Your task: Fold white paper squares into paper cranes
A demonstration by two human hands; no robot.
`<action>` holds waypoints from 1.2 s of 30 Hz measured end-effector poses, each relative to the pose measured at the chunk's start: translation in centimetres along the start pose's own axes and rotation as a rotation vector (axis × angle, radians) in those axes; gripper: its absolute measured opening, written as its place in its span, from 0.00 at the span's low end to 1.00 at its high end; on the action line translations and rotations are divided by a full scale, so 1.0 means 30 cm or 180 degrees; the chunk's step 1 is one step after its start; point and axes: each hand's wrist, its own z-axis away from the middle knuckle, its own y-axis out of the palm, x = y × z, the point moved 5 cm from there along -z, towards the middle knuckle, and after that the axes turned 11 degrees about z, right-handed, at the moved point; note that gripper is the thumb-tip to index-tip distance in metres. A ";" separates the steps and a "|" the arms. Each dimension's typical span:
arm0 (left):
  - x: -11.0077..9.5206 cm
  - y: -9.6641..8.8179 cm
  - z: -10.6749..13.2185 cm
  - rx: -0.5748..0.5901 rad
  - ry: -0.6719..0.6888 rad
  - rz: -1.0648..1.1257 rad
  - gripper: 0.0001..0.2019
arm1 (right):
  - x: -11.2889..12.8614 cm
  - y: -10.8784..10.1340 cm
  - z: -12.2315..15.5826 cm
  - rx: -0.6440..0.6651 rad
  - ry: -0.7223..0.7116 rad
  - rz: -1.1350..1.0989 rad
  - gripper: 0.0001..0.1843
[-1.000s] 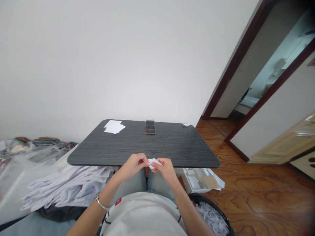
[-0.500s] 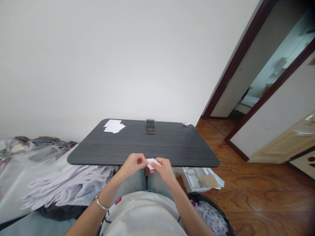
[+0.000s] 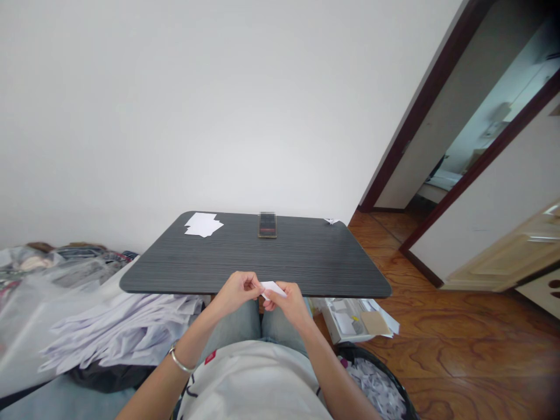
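A small folded piece of white paper (image 3: 273, 287) is held between my two hands, just over the near edge of the dark table (image 3: 245, 256). My left hand (image 3: 240, 288) pinches its left end between thumb and fingers. From the other side, my right hand (image 3: 290, 301) grips the paper, with the thumb lying along its lower face and the fingers behind it. Part of the paper is hidden by the fingers.
White paper sheets (image 3: 202, 224) lie at the table's back left, a phone (image 3: 267, 225) at back centre, and a small folded paper piece (image 3: 331, 221) at back right. Below right are a box (image 3: 350, 326) and a bin of paper scraps (image 3: 376, 385). Folded white cloth (image 3: 126, 332) lies left.
Both hands stay almost in place. The right thumb has shifted slightly left along the paper, which has barely moved.
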 end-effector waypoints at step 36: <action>-0.016 0.000 0.005 0.0028 0.0017 -0.0008 0.09 | 0.012 0.026 0.015 0.0198 0.0003 -0.0198 0.18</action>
